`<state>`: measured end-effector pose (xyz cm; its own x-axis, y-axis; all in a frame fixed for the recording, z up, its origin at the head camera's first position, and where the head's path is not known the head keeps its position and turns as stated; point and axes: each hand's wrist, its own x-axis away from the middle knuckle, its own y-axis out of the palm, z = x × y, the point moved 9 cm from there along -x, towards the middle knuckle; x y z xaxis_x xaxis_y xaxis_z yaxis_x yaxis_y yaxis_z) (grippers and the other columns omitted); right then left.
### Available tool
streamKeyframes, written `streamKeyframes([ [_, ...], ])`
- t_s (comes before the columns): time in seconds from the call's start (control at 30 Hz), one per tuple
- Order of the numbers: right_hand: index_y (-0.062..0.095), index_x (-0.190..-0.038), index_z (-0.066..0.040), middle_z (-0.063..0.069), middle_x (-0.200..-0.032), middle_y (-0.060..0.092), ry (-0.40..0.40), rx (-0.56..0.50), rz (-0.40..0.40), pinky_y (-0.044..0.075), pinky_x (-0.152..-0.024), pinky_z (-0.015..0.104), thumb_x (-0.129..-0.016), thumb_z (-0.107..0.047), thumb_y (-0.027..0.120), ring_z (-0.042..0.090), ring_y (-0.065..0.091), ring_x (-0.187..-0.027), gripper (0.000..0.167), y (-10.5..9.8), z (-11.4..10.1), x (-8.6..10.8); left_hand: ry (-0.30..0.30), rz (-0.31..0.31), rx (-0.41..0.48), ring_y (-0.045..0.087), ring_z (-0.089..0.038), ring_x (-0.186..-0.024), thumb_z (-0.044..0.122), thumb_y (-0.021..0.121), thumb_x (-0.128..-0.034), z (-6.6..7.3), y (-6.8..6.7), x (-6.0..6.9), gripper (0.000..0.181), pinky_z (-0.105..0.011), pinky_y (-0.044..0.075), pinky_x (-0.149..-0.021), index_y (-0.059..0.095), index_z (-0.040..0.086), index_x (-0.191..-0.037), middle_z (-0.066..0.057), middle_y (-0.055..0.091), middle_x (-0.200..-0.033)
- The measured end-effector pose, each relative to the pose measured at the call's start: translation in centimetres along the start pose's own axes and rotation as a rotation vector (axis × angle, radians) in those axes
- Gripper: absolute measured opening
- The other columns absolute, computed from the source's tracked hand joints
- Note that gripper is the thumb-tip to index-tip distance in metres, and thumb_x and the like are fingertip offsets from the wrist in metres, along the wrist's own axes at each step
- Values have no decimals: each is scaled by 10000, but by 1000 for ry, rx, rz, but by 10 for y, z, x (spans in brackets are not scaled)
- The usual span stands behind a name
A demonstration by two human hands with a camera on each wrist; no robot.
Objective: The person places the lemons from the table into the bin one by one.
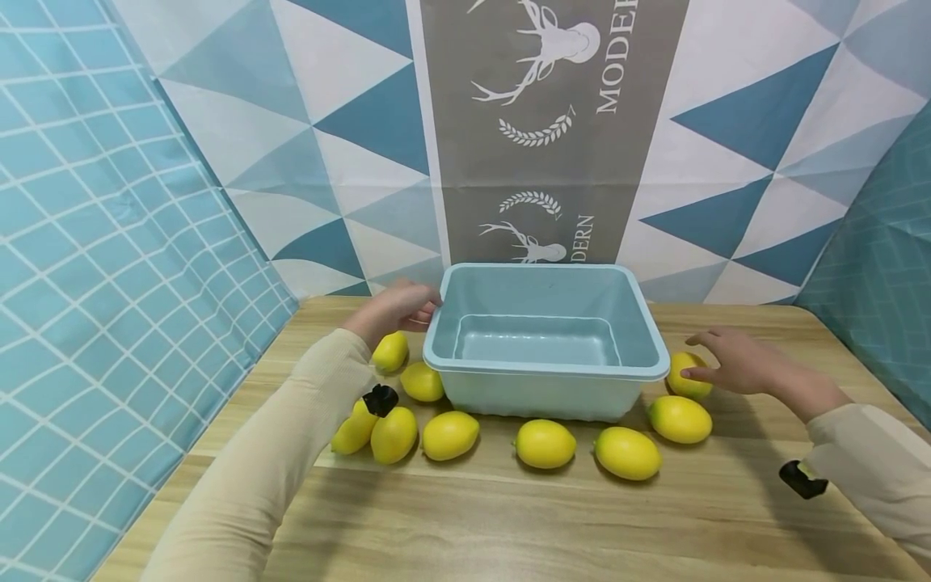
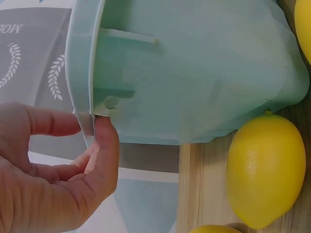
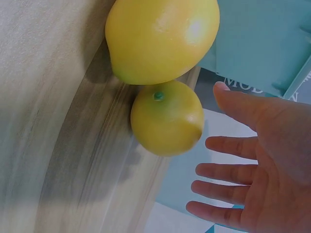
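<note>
A pale blue plastic bin [image 1: 538, 392] stands at the back of the table, its inside bare. My left hand [image 1: 401, 309] pinches the bin's rim at its left end; the left wrist view shows thumb and fingers on either side of the rim [image 2: 81, 63]. On the right, my right hand [image 1: 742, 361] hovers by a lemon [image 1: 689, 374] beside the bin. In the right wrist view its fingers [image 3: 226, 174] are spread and straight, apart from that lemon [image 3: 167, 119]. A second lemon [image 1: 680, 419] lies just in front of it.
Two lemons [image 1: 545, 444] [image 1: 628, 453] lie in front of the bin. Several more lemons [image 1: 450, 436] cluster at its left front, some partly behind my left sleeve. A patterned cloth [image 1: 364, 121] hangs behind the wooden table [image 1: 509, 525], with blue cloth at both sides.
</note>
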<state>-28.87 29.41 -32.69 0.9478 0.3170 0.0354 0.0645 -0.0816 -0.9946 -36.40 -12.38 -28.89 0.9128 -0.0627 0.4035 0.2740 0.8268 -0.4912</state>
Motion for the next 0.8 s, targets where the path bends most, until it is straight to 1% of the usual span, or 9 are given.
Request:
streamKeyframes([
  [0.27, 553, -1218, 97, 372, -1217, 545, 19, -7, -27, 481, -856, 626, -864, -410, 666, 536, 536, -1093, 628, 5, 6, -2, -9, 6, 2, 592, -165, -845, 201, 550, -931, -1, 0, -2, 386, -333, 557, -916, 516, 18, -1268, -100, 549, -1089],
  [0.5, 562, -1199, 96, 356, -1185, 570, 9, -27, -31, 488, -849, 617, -860, -389, 677, 526, 548, -1076, 603, 7, 7, -3, -6, -5, -2, 587, -160, -835, 204, 541, -940, -2, 0, -5, 381, -299, 575, -863, 525, 20, -1273, -96, 542, -1088],
  [0.8, 560, -1197, 92, 338, -1175, 590, 8, -51, -46, 506, -839, 594, -862, -397, 667, 491, 580, -1042, 602, 13, 8, -6, -1, -15, -6, 579, -165, -856, 213, 539, -948, -1, 1, -1, 390, -321, 563, -898, 519, 21, -1287, -108, 538, -1117],
])
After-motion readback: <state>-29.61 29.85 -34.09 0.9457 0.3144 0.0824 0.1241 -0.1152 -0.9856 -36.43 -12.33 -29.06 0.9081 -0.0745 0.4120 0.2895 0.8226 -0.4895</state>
